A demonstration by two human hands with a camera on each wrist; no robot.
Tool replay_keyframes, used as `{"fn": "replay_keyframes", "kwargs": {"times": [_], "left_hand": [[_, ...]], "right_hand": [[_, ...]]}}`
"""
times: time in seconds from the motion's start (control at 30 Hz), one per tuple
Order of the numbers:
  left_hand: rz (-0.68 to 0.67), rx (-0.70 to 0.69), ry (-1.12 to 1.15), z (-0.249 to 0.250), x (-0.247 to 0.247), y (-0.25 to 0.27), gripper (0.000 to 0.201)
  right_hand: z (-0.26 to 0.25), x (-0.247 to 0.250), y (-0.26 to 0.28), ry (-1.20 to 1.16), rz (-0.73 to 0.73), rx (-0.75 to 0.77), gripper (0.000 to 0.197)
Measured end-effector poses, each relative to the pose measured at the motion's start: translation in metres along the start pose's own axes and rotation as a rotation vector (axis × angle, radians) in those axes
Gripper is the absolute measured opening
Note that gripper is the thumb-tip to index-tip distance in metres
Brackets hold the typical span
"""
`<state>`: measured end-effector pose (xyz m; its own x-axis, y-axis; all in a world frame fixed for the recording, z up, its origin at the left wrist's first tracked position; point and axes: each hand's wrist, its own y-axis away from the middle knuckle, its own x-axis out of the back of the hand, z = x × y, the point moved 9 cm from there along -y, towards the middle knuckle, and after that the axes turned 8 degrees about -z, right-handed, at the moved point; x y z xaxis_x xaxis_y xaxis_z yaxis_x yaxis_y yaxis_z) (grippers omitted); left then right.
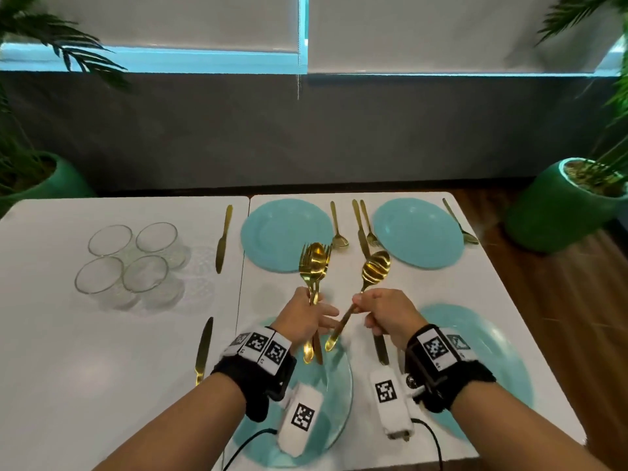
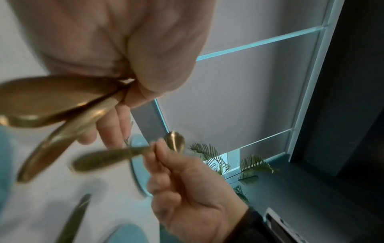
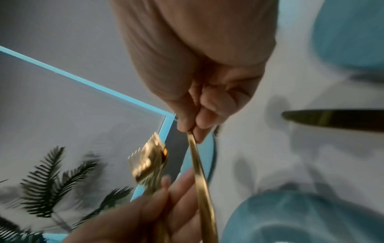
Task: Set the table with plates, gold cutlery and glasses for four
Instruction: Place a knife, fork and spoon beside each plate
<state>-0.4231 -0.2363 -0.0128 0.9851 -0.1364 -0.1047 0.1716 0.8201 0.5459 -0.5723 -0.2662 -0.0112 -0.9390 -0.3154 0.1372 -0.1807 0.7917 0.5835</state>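
My left hand point(image 1: 307, 316) grips a bundle of gold forks and a spoon point(image 1: 314, 263), heads up, above the near left teal plate point(image 1: 339, 389). My right hand point(image 1: 368, 309) pinches a single gold spoon point(image 1: 375, 266) by its handle, just right of the bundle, its handle end crossing toward the left fingers. The left wrist view shows the bundle's handles point(image 2: 51, 102) under my left hand point(image 2: 129, 54) and the lone spoon point(image 2: 116, 156). In the right wrist view my right hand point(image 3: 207, 98) holds the spoon handle point(image 3: 201, 180) beside the fork heads point(image 3: 149, 161).
Two far plates point(image 1: 287, 236) point(image 1: 418, 232) have gold cutlery beside them. A near right plate point(image 1: 492, 351) lies by a knife point(image 1: 380, 348). Two more knives point(image 1: 224, 237) point(image 1: 204, 348) lie left of the left-hand plates. Several glasses point(image 1: 132, 260) cluster on the left table. Green plant pots stand at both sides.
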Motion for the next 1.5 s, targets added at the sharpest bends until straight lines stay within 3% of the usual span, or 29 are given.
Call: {"fn": "replay_keyframes", "kwargs": {"times": [0.07, 0.2, 0.5, 0.73, 1.13, 1.3, 1.37, 1.5], "left_hand": [[0.05, -0.01, 0.005, -0.008, 0.016, 0.007, 0.014], [0.086, -0.019, 0.091, -0.022, 0.047, 0.019, 0.021], [0.153, -0.042, 0.092, -0.038, 0.097, 0.034, 0.016], [0.161, -0.046, 0.08, -0.039, 0.107, 0.037, 0.014], [0.127, -0.031, 0.065, -0.037, 0.092, 0.032, 0.014], [0.109, -0.024, 0.091, -0.039, 0.085, 0.031, 0.011], [0.1, -0.021, 0.116, -0.04, 0.082, 0.031, 0.011], [0.072, -0.025, 0.157, -0.038, 0.07, 0.032, 0.013]], "right_hand": [[0.017, 0.01, 0.005, 0.098, 0.02, -0.045, 0.019], [0.056, 0.014, 0.015, 0.671, -0.008, -0.193, 0.019], [0.107, -0.011, 0.016, 0.976, 0.023, -0.335, 0.036], [0.109, -0.013, 0.005, 0.95, 0.156, -0.314, 0.038], [0.109, -0.015, -0.012, 1.103, 0.126, -0.32, 0.035], [0.102, -0.012, -0.004, 1.028, 0.149, -0.32, 0.04], [0.087, -0.013, -0.001, 0.961, 0.169, -0.249, 0.03], [0.03, -0.04, 0.019, 0.702, 0.174, 0.053, 0.019]]}}
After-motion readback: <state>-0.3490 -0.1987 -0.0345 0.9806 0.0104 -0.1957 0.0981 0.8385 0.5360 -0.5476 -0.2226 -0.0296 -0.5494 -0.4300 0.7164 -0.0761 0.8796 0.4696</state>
